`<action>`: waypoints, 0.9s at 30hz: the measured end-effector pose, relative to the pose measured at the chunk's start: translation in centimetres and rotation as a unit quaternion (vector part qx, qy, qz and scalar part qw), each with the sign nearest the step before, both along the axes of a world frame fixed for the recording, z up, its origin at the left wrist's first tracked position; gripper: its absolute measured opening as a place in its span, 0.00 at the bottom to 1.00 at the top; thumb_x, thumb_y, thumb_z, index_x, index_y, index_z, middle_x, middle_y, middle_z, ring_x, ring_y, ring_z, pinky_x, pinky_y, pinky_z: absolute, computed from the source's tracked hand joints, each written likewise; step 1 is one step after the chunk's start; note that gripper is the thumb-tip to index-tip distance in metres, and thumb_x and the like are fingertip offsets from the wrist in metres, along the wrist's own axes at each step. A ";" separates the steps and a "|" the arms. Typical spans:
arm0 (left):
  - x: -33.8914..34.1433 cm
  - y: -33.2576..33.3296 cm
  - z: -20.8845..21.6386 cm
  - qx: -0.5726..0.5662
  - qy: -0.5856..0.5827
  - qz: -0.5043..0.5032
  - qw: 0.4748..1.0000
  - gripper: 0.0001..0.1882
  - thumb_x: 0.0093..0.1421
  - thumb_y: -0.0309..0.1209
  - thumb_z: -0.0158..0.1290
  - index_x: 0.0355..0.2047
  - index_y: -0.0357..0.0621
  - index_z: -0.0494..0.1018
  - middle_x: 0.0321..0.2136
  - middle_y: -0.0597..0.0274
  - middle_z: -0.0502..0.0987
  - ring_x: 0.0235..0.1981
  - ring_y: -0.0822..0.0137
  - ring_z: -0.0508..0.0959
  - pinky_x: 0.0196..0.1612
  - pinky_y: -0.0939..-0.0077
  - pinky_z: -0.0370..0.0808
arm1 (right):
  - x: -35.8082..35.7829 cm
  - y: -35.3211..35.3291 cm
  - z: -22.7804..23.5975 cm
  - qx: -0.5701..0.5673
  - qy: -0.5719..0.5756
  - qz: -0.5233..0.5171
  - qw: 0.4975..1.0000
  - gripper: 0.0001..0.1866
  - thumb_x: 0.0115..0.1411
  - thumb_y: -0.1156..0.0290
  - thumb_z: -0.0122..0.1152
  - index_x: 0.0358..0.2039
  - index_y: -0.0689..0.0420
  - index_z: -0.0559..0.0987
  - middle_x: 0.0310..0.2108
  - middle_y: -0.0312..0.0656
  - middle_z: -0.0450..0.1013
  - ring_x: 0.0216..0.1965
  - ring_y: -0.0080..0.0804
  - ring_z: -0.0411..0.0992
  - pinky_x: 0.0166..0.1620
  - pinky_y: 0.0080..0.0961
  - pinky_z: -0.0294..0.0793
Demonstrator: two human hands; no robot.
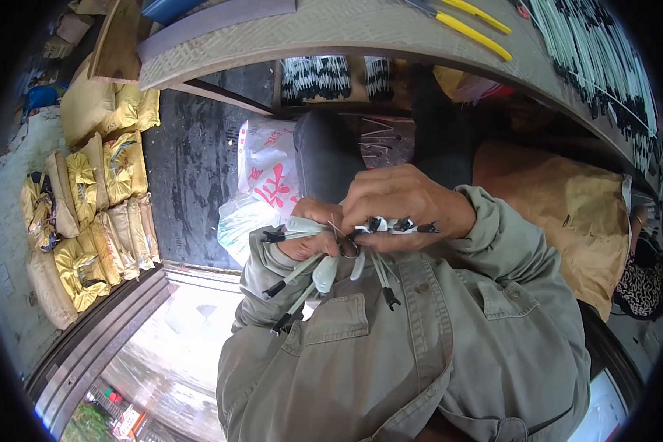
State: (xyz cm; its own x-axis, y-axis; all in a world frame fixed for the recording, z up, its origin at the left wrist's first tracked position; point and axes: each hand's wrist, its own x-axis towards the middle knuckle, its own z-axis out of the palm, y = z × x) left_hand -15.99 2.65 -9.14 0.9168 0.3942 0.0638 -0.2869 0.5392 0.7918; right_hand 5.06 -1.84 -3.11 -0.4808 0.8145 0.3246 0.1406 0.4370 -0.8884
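Pinching black-tipped white strips (324, 275) in front of the shirt (486, 346), in both left grip (313, 245) and right grip (398, 193), with the two nearly meeting around a thin wire (334, 224) and the exact hold on it too hidden to tell. Could drop a strip down the shirt by easing either pinch too far, with so many loose ends fanned out at odd angles. Might also catch a tip on the shirt's pocket (337, 324) from working so close, or prick skin by pushing the wire blindly.
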 end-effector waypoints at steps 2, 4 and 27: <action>-0.1 0.0 0.8 -0.039 0.064 0.003 0.997 0.15 0.48 0.36 0.62 0.20 0.34 0.74 0.20 0.53 0.76 0.27 0.62 0.77 0.32 0.74 0.73 | -0.1 0.0 -0.1 -0.009 -0.006 -0.014 1.000 0.12 0.44 0.77 0.63 0.32 0.59 0.76 0.30 0.41 0.72 0.31 0.40 0.71 0.30 0.31 0.70; -0.1 0.2 0.9 -0.028 0.055 -0.021 0.998 0.14 0.48 0.33 0.63 0.22 0.33 0.74 0.22 0.52 0.76 0.27 0.61 0.78 0.33 0.73 0.74 | -0.1 -0.1 0.1 -0.042 0.008 -0.012 0.999 0.11 0.44 0.79 0.63 0.32 0.59 0.76 0.30 0.42 0.72 0.32 0.40 0.71 0.32 0.31 0.70; 0.6 1.0 1.0 0.049 0.070 0.017 0.996 0.10 0.50 0.26 0.57 0.19 0.37 0.67 0.22 0.61 0.70 0.27 0.70 0.72 0.31 0.78 0.67 | -0.1 0.3 0.0 -0.261 0.014 -0.098 0.960 0.13 0.45 0.72 0.69 0.29 0.62 0.75 0.26 0.37 0.73 0.27 0.20 0.70 0.29 0.19 0.68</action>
State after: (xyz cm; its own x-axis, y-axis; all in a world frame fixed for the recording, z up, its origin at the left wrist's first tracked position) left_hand -15.40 3.66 -8.13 0.9060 0.4225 -0.0249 -0.1859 0.4501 0.8734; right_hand 4.94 -1.59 -3.10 -0.2981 0.9440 -0.1415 0.1483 -0.1006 -0.9838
